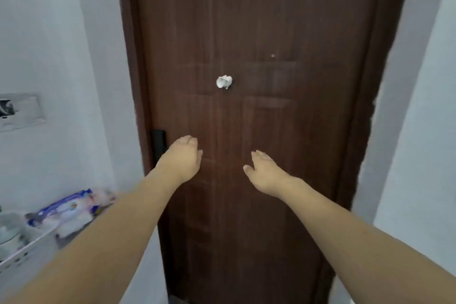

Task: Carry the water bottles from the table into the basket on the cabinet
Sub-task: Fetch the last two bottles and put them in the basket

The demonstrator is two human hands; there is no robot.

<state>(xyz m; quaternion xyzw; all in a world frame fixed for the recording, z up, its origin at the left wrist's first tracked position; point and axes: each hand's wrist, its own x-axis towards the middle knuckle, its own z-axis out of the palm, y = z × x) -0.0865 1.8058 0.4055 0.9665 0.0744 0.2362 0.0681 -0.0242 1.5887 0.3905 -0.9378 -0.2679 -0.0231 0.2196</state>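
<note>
Both your hands are empty right now: your left hand (pixel 182 155) hangs with its fingers loosely curled around nothing, and your right hand (pixel 262 171) is spread with the fingers relaxed, thumb out to the side. Straight ahead of both palms is a closed brown door (pixel 259 32), with a small white hook (pixel 224 82) above and between your hands and a dark handle plate (pixel 158 142) just beside your left knuckles. No water bottle, no table and no cabinet top can be seen from here, so you cannot tell where the bottles stand. Below and outward of your left forearm sits a white basket (pixel 22 254), with blue-and-white packets (pixel 66 210) piled behind it; whether this is the target basket is only a likely guess, since what it rests on is cut off. The risk from here is mostly one of orientation: you are facing the door, so turning to find the table with arms stretched out could swing your left forearm into the basket rim or sweep the packets off. The view is also blurred on that side, which suggests quick head movement, and hurrying could lead you to grab a bottle badly. Draw your elbows in before you turn.
</note>
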